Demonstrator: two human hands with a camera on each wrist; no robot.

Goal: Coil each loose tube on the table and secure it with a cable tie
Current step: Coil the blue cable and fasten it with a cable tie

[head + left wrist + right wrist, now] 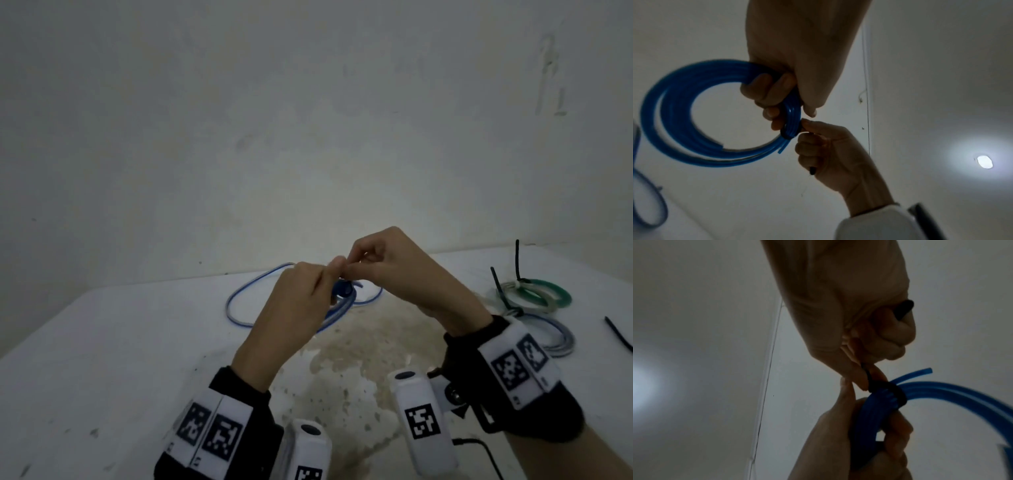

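Item: blue tube coil point(674, 104), held above the table point(102, 359), black cable tie point(898, 394) looped round its strands.

Left hand point(294, 301) curled round the coil; right hand point(397, 270) pinched the tie's tail. Risk: grip slackening before the tie locked would let the springy turns spread. No containers seen; two tied coils point(534, 294) lay at right.

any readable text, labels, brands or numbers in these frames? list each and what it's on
No readable words, brands or numbers in any view.
Wristbands: black-and-white square marker patterns, plus tiny marks at the band edges too small to read.
White camera units: the same kind of marker squares, no lettering.
Blue tube coil, black cable tie, table: no print visible.
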